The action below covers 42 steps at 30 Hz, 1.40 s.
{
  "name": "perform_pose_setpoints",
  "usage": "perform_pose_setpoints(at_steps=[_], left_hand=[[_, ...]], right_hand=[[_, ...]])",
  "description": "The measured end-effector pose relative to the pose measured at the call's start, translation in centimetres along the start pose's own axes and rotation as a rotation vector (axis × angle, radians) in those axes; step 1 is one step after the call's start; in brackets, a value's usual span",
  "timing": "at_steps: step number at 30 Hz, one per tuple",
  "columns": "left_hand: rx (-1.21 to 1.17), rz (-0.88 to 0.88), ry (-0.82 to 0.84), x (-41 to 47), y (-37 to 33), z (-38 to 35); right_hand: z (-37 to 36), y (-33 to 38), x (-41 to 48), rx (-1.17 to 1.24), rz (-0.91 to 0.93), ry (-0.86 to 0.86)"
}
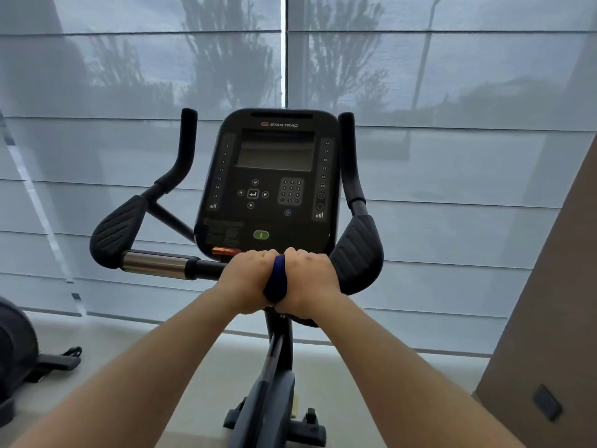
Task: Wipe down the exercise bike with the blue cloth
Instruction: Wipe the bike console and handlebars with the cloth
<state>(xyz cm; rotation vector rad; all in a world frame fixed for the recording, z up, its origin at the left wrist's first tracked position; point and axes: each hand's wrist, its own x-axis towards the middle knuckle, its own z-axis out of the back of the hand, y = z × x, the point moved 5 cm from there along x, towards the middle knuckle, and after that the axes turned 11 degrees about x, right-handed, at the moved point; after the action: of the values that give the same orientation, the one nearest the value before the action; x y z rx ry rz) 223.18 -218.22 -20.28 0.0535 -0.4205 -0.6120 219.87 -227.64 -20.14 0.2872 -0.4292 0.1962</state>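
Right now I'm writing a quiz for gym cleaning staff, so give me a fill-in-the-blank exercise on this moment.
1. The cloth squeezed between the left hand and right hand is ____ in colour.
2. Both hands sit just below the bike's ____, which reads STAR TRAC.
3. The oval button near the console's bottom edge is ____.

Missing words: blue; console; green

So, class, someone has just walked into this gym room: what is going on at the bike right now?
A person stands at a black exercise bike facing its console. Both hands are closed side by side around the middle of the horizontal handlebar, just below the console. The left hand and right hand press a dark blue cloth between them, bunched against the bar. The wiping appears to be at the bar's centre.
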Motion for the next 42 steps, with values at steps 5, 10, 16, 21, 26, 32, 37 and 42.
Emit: perform_pose_setpoints(at_steps=[5,10,16,21,26,32,37,42], left_hand=[[0.01,0.01,-0.026,0.0,0.1,-0.5],[-0.015,-0.006,-0.013,-0.2,0.4,-0.9],[-0.076,-0.094,-0.021,-1.2,0.9,-0.5],[-0.059,-0.083,-0.041,-2.4,3.6,-0.3],[0.0,-0.031,-0.061,-3.7,9.7,-1.2],[0.016,-0.038,0.017,-2.8,9.2,-1.2],[-0.115,-0.083,0.045,-2.0,6.8,-0.8],[-0.184,-0.14,-0.069,-1.7,2.4,-0.3]], right_hand=[[0.0,0.0,-0.4,-0.011,0.008,-0.083],[0.1,0.1,-1.1,0.013,0.017,-0.089],[-0.1,1.3,-3.8,-0.003,0.017,-0.125],[-1.4,4.2,-2.3,-0.037,-0.057,-0.115],[-4.5,8.8,1.6,-0.007,-0.053,-0.118],[-4.4,8.2,1.6,0.068,-0.019,-0.14],[-2.9,5.8,0.1,0.157,-0.043,-0.1],[-1.0,1.7,-2.4,0.145,-0.104,-0.126]])
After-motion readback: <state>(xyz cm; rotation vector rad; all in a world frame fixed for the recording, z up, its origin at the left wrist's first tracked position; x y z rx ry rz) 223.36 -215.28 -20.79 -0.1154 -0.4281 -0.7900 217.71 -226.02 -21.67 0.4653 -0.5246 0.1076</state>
